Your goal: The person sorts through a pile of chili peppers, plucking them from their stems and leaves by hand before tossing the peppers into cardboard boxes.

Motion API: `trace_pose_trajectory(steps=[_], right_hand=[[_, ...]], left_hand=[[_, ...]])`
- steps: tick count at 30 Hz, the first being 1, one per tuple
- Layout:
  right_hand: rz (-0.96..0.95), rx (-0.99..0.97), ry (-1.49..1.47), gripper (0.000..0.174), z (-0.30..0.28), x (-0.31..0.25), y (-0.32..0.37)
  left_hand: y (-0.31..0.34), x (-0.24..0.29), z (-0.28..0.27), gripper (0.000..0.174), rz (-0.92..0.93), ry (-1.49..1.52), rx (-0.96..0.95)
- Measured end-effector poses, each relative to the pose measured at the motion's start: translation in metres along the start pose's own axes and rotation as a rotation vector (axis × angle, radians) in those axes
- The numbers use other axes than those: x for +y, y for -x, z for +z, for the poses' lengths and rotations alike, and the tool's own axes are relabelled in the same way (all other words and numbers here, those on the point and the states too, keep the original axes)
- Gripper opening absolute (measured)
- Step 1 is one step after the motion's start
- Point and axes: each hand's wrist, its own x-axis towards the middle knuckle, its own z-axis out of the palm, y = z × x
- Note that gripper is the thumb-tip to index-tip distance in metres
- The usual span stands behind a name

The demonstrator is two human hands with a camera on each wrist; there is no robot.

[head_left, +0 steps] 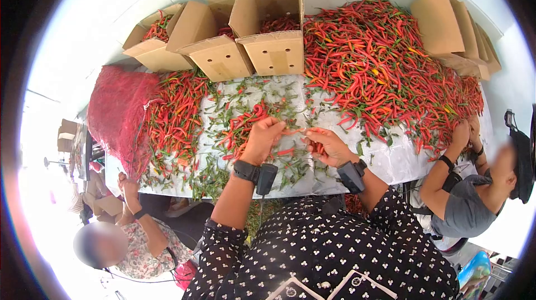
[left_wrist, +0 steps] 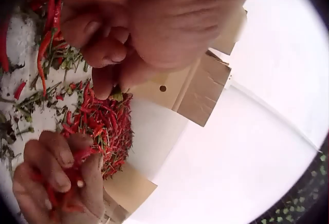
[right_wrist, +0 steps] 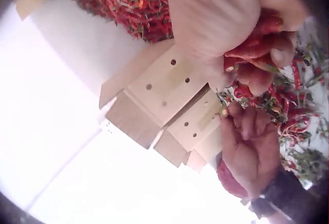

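In the head view my left hand (head_left: 265,139) and right hand (head_left: 328,147) face each other closely above the table. Several red chilies (right_wrist: 257,47) lie in the curled fingers of the right hand, some ends poking out between them. With thumb and fingertips the left hand pinches a small green chili stem (right_wrist: 224,112); its other fingers curl in toward the palm. Below the hands is a small heap of red chilies (head_left: 237,132), with green stems and leaves (head_left: 290,174) scattered round it.
Cardboard boxes (head_left: 273,54) of chilies stand along the back. A large chili pile (head_left: 368,60) fills the right; a red mesh sack (head_left: 120,110) spills chilies at left. One person (head_left: 469,199) works at the right end, another (head_left: 151,244) sits at the left.
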Motion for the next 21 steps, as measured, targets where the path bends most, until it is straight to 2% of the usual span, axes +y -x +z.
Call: trace_pose_trajectory(steps=[4,5,6,8,9,11,12,14,15,17,18,20,21], right_hand=[[0.029,0.054,0.196,0.017,0.009,0.0,-0.008],[0.034,0.052,0.199,0.017,0.007,0.001,-0.008],[0.004,0.085,0.155,0.015,0.003,0.001,-0.006],[-0.025,0.116,0.116,0.012,-0.008,-0.001,-0.003],[-0.021,0.143,0.079,0.011,-0.014,-0.001,-0.002],[-0.015,0.175,0.043,0.01,-0.017,0.001,0.002],[0.004,0.207,0.048,0.01,-0.016,0.002,0.004],[0.021,0.245,0.053,0.01,-0.016,0.003,0.01],[0.015,0.262,0.102,0.011,-0.015,0.005,0.011],[0.004,0.283,0.146,0.012,-0.013,0.007,0.011],[-0.017,0.269,0.188,0.013,-0.011,0.008,0.011],[-0.041,0.256,0.228,0.014,-0.005,0.007,0.01],[-0.074,0.225,0.314,0.015,0.002,0.004,0.009]], left_hand=[[0.006,0.0,0.003,0.013,0.008,-0.026,-0.045],[0.009,0.004,0.004,0.016,0.025,-0.299,0.003],[0.009,0.003,0.004,0.016,0.027,-0.295,0.007],[0.009,0.0,0.005,0.014,0.233,-0.679,-0.072],[0.004,-0.005,0.004,0.014,0.233,-0.676,-0.07],[-0.009,-0.021,0.0,0.013,0.73,-1.284,0.102],[-0.014,-0.027,-0.002,0.013,0.731,-1.28,0.1],[-0.022,-0.04,-0.005,0.015,0.548,-1.606,0.146],[-0.02,-0.039,-0.004,0.015,0.551,-1.604,0.142],[-0.015,-0.035,-0.004,0.018,0.613,-1.353,0.128],[-0.011,-0.029,0.0,0.018,0.614,-1.355,0.12],[-0.002,-0.013,0.009,0.023,0.414,-1.069,0.008],[0.001,-0.01,0.013,0.023,0.416,-1.07,0.006]])
